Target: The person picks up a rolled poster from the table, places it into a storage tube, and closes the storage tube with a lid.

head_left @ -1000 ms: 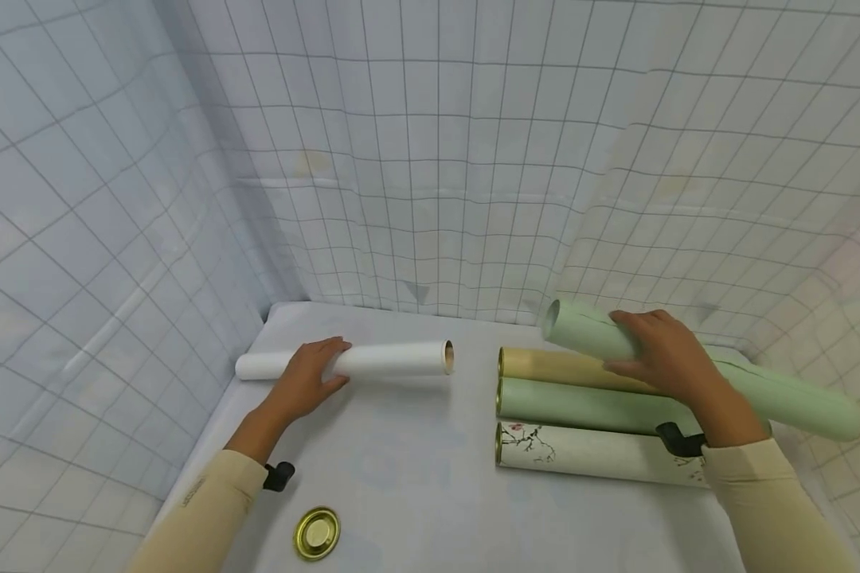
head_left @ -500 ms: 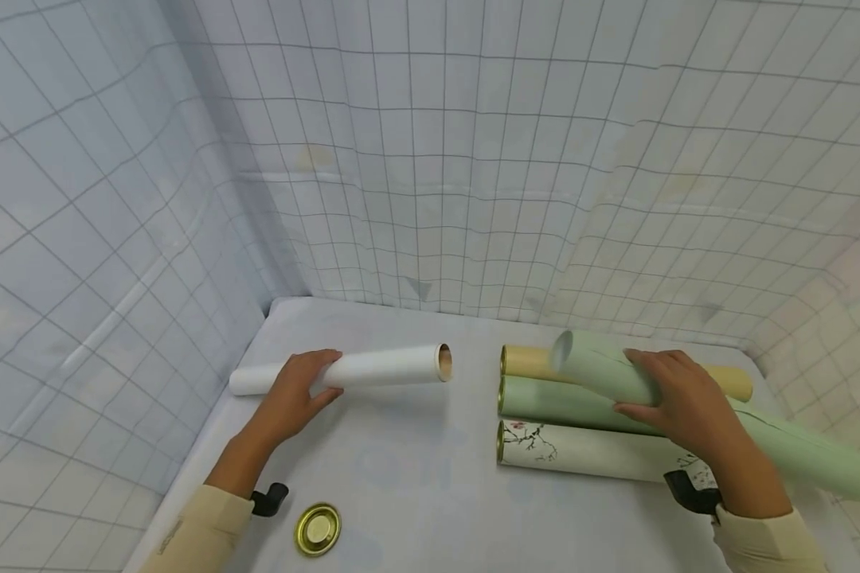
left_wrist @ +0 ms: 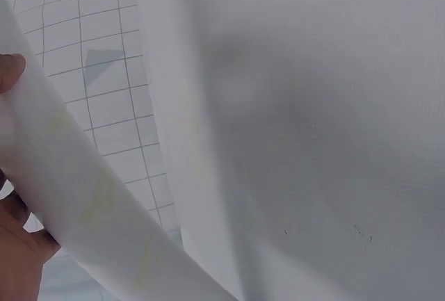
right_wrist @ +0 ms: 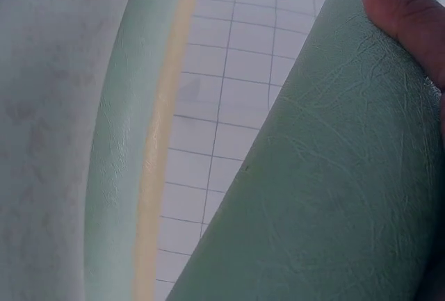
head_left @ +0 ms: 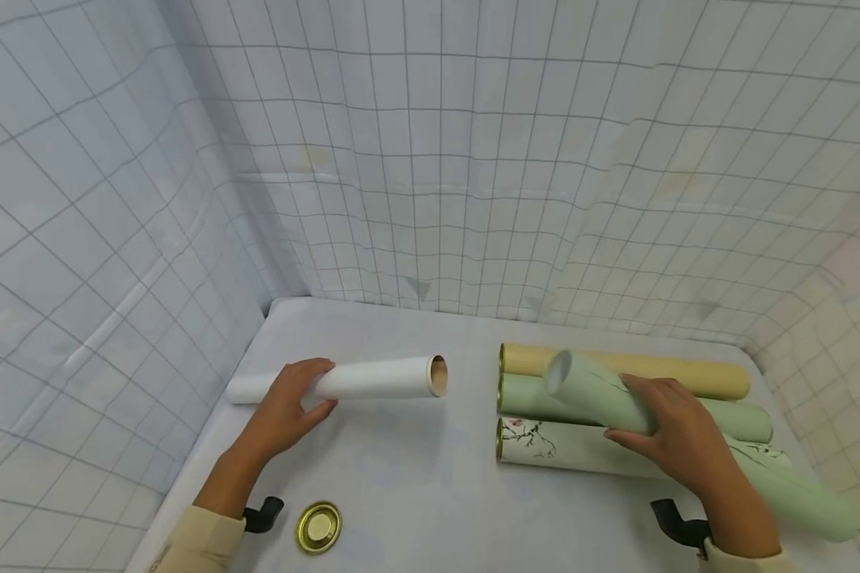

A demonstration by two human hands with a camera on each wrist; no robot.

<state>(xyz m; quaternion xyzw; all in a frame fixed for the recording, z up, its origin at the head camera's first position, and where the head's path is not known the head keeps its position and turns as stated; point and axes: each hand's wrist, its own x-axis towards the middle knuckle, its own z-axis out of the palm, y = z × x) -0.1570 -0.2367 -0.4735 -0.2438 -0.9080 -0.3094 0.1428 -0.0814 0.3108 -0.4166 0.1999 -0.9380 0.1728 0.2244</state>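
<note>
My left hand (head_left: 283, 410) grips a plain white cardboard tube (head_left: 383, 380) around its middle. The tube's open brown-lined end points right; in the left wrist view its white side (left_wrist: 97, 183) runs diagonally past the fingers. On the right, my right hand (head_left: 681, 438) holds a pale green tube (head_left: 605, 394), tilted with its open end up and left, over a row of lying tubes. Its creased green surface (right_wrist: 313, 162) fills much of the right wrist view, with the thumb (right_wrist: 403, 5) on it. The hand covers the tube's middle.
Side by side on the white table lie a yellow tube (head_left: 688, 374), a second green tube (head_left: 741, 419) and a white tube with a plum-blossom print (head_left: 569, 447). A round gold lid (head_left: 318, 528) lies front left. Gridded cloth walls (head_left: 430, 159) enclose the table.
My right hand has brought the green tube down and nearer to me, from over the yellow tube to over the printed one. My left hand and the white tube have come slightly nearer.
</note>
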